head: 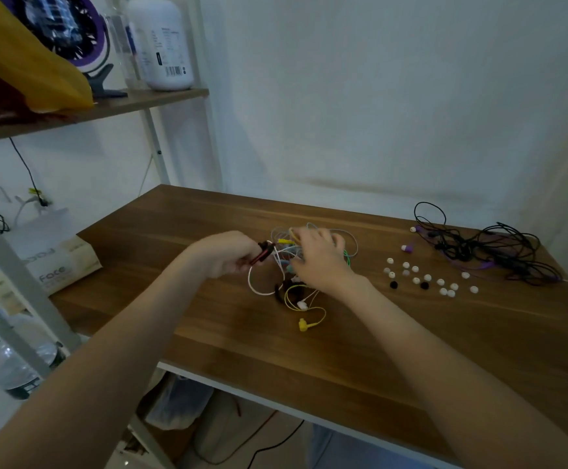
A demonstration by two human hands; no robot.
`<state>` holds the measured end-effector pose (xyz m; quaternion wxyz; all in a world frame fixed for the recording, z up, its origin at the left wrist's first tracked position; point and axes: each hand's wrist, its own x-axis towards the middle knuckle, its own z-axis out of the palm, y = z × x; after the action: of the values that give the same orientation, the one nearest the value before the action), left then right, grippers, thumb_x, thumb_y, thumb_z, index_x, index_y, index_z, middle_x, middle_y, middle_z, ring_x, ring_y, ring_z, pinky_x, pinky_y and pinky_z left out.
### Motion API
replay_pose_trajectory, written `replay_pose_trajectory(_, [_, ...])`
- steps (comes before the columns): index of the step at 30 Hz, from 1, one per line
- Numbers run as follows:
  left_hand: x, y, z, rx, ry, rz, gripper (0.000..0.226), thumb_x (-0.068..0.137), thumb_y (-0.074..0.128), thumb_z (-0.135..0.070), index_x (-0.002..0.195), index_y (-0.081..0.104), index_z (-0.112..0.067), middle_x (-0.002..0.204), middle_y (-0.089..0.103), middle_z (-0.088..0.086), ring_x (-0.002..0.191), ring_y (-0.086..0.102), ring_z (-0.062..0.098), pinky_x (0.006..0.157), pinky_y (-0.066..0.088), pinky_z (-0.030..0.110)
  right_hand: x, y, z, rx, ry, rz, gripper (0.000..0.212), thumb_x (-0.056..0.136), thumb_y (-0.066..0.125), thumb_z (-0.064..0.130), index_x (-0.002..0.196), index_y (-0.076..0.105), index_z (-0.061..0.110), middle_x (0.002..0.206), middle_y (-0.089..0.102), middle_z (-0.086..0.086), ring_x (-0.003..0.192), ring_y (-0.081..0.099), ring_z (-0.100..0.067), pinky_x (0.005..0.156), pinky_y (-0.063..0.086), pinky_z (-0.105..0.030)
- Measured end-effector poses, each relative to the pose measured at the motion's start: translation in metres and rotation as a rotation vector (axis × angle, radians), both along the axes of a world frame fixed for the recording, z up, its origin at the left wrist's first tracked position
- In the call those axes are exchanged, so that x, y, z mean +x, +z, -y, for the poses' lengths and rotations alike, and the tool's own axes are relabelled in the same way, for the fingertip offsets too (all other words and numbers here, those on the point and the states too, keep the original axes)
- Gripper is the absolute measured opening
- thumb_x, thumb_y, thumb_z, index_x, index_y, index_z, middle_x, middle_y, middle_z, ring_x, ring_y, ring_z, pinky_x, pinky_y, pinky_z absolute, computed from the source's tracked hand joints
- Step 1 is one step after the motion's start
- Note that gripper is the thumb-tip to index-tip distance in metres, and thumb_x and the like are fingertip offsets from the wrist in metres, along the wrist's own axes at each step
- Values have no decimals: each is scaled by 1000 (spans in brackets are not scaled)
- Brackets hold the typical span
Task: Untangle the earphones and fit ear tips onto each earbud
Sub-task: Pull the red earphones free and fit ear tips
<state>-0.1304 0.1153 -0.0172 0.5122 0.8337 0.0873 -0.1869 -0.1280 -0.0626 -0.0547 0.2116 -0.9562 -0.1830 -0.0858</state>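
Note:
A tangle of coloured earphone cords (309, 265) in white, yellow, green and pale blue lies in the middle of the wooden table (276, 350). My left hand (225, 255) grips a red and black cord piece (263, 253) at the tangle's left edge. My right hand (320, 258) lies over the tangle with its fingers curled among the cords. A yellow plug (303, 324) and a white earbud (302, 305) trail out toward me. Several loose white and black ear tips (424, 277) are scattered to the right.
A second tangle of black and purple earphones (485, 252) lies at the table's far right. A tissue box (56, 265) sits at the left edge. A shelf (106, 110) above left carries a fan, a yellow bag and a white bottle (164, 42).

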Motion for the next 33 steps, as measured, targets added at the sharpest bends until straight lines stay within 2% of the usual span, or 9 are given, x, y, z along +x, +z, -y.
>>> replay_pose_trajectory(6, [-6, 32, 6, -372, -144, -9, 20, 88, 52, 3, 94, 69, -5, 97, 57, 6, 74, 46, 9, 58, 43, 16, 3, 16, -4, 42, 47, 221, 79, 73, 66, 55, 136, 31, 23, 144, 33, 3, 143, 9, -18, 113, -4, -42])
replay_pose_trajectory(10, [-12, 52, 23, -297, -230, 169, 18, 88, 53, 5, 91, 64, -9, 83, 57, 2, 70, 48, 9, 54, 39, 16, 7, 26, -13, 219, 5, 275, 57, 82, 64, 39, 131, 44, 20, 134, 44, 1, 134, 28, -22, 112, 11, -41])
replay_pose_trajectory(13, [-13, 63, 26, -296, -271, 349, 17, 90, 55, 2, 93, 65, -12, 82, 59, 1, 72, 51, 12, 64, 40, 21, 11, 32, -13, 514, 169, -15, 25, 97, 49, 24, 117, 61, 15, 119, 59, -5, 116, 50, -26, 103, 38, -45])
replay_pose_trajectory(17, [-11, 74, 30, -432, -206, 531, 17, 92, 54, -4, 88, 64, -16, 90, 63, -8, 90, 55, 8, 86, 38, 28, 4, 44, -5, 908, 235, -382, 26, 101, 41, 18, 80, 55, 11, 83, 67, -9, 86, 64, -31, 87, 51, -41])
replay_pose_trajectory(21, [-9, 83, 32, -713, -58, 600, 14, 92, 51, -5, 91, 60, -16, 92, 59, -5, 92, 52, 10, 93, 40, 31, 6, 43, 1, 720, 300, -492, 21, 98, 47, 12, 79, 56, 8, 72, 64, -8, 71, 64, -18, 74, 54, -30])
replay_pose_trajectory(23, [-8, 93, 24, -1079, 66, 558, 15, 93, 47, -6, 92, 59, -14, 97, 62, 1, 93, 59, 18, 95, 47, 36, 13, 35, 5, 518, 253, -551, 21, 99, 47, 17, 82, 58, 10, 78, 67, -5, 73, 67, -12, 71, 55, -23])
replay_pose_trajectory(25, [-4, 99, 12, -1402, 182, 525, 17, 92, 43, -8, 89, 60, -12, 98, 68, 5, 77, 64, 18, 78, 54, 31, 18, 28, 12, 396, 190, -592, 27, 102, 41, 24, 85, 58, 10, 82, 70, -8, 78, 69, -17, 78, 58, -31])
replay_pose_trajectory(28, [5, 96, 2, -1199, 265, 536, 16, 94, 42, -12, 89, 57, -15, 94, 68, 5, 48, 47, 10, 46, 38, 20, 22, 34, 19, 513, 117, -539, 32, 103, 37, 23, 85, 58, 7, 77, 69, -11, 69, 69, -22, 68, 57, -33])
replay_pose_trajectory(33, [13, 63, 17, -470, 145, 452, 35, 85, 36, 10, 97, 53, -17, 99, 65, 13, 35, 32, 8, 36, 20, 14, 24, 65, 14, 646, 140, -302, 34, 102, 40, 25, 78, 59, 9, 66, 64, -8, 53, 59, -16, 49, 44, -24])
